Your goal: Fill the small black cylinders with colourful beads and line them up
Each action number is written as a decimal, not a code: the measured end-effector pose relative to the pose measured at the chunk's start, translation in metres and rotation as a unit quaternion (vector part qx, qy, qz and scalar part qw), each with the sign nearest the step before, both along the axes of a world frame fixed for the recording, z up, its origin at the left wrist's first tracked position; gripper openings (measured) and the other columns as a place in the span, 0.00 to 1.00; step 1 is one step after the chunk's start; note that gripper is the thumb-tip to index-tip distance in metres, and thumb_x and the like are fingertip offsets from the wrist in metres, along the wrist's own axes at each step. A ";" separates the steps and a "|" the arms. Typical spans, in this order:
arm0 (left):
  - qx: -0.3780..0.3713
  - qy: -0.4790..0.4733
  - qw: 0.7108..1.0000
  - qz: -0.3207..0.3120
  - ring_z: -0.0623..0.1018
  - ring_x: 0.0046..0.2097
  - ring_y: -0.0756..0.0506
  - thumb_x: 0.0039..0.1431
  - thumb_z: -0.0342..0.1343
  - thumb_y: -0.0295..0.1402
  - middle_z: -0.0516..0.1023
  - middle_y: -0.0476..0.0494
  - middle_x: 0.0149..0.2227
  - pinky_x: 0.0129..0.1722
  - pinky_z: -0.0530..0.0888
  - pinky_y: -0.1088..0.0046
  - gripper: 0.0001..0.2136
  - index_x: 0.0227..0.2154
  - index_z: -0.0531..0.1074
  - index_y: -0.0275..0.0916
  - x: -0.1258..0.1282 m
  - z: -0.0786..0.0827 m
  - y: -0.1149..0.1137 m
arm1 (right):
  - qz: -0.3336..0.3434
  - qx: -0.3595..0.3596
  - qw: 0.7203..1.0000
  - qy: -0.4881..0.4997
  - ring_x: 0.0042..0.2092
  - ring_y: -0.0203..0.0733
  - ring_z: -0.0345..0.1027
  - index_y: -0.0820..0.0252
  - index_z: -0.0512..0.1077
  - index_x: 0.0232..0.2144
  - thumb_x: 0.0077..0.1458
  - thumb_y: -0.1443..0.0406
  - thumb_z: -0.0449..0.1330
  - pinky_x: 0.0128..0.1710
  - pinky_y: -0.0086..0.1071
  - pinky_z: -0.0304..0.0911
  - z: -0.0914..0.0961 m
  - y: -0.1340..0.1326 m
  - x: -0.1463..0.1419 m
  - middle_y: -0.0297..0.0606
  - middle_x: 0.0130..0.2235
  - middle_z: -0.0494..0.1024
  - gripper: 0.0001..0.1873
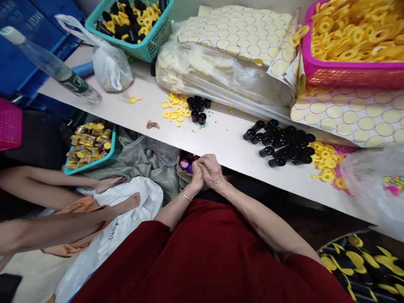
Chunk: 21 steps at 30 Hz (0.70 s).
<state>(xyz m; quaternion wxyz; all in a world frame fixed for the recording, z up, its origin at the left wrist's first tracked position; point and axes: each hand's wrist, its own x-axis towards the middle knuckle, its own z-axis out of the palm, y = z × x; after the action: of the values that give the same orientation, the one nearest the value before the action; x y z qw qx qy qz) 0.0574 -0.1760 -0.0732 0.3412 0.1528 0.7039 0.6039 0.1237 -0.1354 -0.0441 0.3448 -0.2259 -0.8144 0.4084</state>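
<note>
My left hand (198, 176), with a bracelet at the wrist, and my right hand (212, 170) are pressed together at the table's front edge. Both are closed, fingers folded against each other. Whatever lies between them, if anything, is hidden. Just behind them, below the tabletop, a box (182, 170) holds round purple items. On the table ahead are small black cylinders (198, 110) beside yellow rings with tabs (175, 110). To the right lies a pile of black tubes (280, 141), some with coloured beads showing in their ends, next to yellow ring pieces (326, 160).
At the back stand a teal basket (158, 46) and a pink basket (353, 73) of yellow rings, with sticker sheets (240, 29) between. A bottle (52, 63) and tied bag (110, 69) are left. Another person's legs (63, 181) are beside a lower teal basket (91, 164).
</note>
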 end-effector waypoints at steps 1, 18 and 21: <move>0.006 0.004 1.000 -0.014 0.62 0.26 0.53 0.45 0.54 0.26 0.61 0.53 0.19 0.26 0.63 0.77 0.08 0.15 0.61 0.37 -0.002 0.002 -0.001 | 0.002 -0.026 0.999 0.021 0.38 0.41 0.61 0.58 0.67 0.28 0.57 0.68 0.49 0.41 0.38 0.60 0.001 -0.006 0.001 0.39 0.32 0.69 0.09; 0.072 0.249 0.894 -0.364 0.71 0.38 0.49 0.44 0.53 0.25 0.71 0.48 0.35 0.39 0.69 0.73 0.12 0.35 0.70 0.39 0.052 0.071 0.047 | -0.426 -0.221 0.863 0.161 0.30 0.34 0.64 0.60 0.72 0.26 0.47 0.63 0.63 0.31 0.31 0.62 0.020 -0.012 0.203 0.33 0.28 0.72 0.06; 0.042 0.341 0.885 -0.314 0.70 0.42 0.44 0.45 0.56 0.26 0.70 0.45 0.37 0.43 0.69 0.67 0.12 0.36 0.70 0.39 0.058 0.057 0.078 | -0.490 -0.242 0.817 0.182 0.28 0.32 0.63 0.61 0.73 0.26 0.45 0.63 0.65 0.29 0.29 0.62 0.009 -0.021 0.234 0.33 0.28 0.72 0.07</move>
<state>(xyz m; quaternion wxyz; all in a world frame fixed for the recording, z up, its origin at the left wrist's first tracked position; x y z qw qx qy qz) 0.1158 -0.0982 -0.0164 0.2454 0.5760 0.6664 0.4049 0.3577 -0.1561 -0.0354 0.5756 -0.5930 -0.3936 0.4026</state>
